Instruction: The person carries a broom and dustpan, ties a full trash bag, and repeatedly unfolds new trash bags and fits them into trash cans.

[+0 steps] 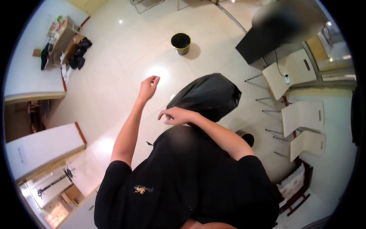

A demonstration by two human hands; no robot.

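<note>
My left hand (148, 88) is raised over the tiled floor, its fingers loosely bent with nothing visible in them. In front of my body, my right hand (176, 115) has curved, partly spread fingers and appears empty. A full, rounded black plastic bag (207, 95) lies just beyond my right hand and forearm, which cover its near edge. Whether my right wrist touches the bag I cannot tell. A small white thing (172, 97) shows at the bag's left edge. Farther ahead on the floor stands a dark bucket (181, 45) with a yellow rim.
A second dark bin (246, 138) is partly hidden behind my right arm. Several pale chairs (303, 116) line the right wall, near a black panel (259, 44). At the left, a cluttered wooden table (65, 36) has black bags (78, 57) beside it. A doorway (32, 118) opens farther left.
</note>
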